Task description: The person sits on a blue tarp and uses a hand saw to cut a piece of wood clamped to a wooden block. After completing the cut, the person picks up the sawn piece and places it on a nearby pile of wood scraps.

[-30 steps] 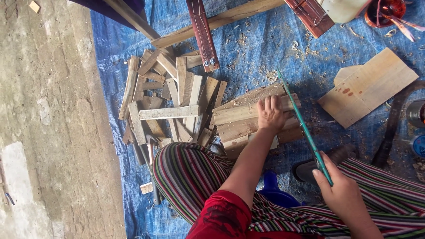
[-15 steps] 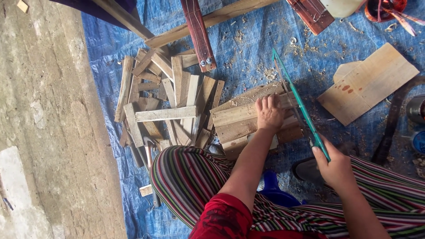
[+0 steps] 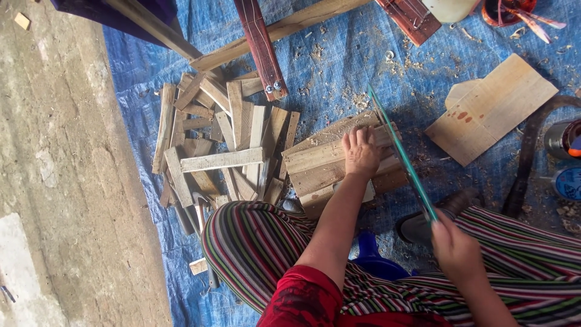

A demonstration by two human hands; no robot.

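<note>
**Inspector:** State the position of the hands.

**Assistant:** The left hand (image 3: 361, 151) lies flat, fingers extended and close together, palm down on a bundle of weathered wooden slats (image 3: 330, 162) at the centre of the view. It presses on the bundle and grips nothing. The right hand (image 3: 457, 251), at five o'clock from the bundle, is closed in a fist around the handle end of a long thin saw with a green blade (image 3: 402, 154).

**Inspector:** Where does the saw sit?

**Assistant:** The blade runs from the fist up toward eleven o'clock and crosses the right-hand end of the bundle, just beside the left hand's fingers. Whether the teeth are in the wood cannot be told.

**Inspector:** What supports the bundle?

**Assistant:** It rests on a blue plastic tarpaulin (image 3: 339, 66) strewn with sawdust, just ahead of the person's knees in striped trousers (image 3: 254, 242).

**Inspector:** Surroundings?

**Assistant:** At nine o'clock from the bundle lies a loose heap of short cut wooden slats (image 3: 218, 148), its nearest pieces touching the bundle. At two o'clock lies a flat pale plywood board with red stains (image 3: 493, 109), well apart from it. At twelve o'clock a long bare timber batten (image 3: 278, 30) crosses the tarpaulin, with a dark red wooden strip fitted with bolts (image 3: 260, 48) lying over it. A bare concrete floor (image 3: 60, 181) occupies the left of the view.
</note>
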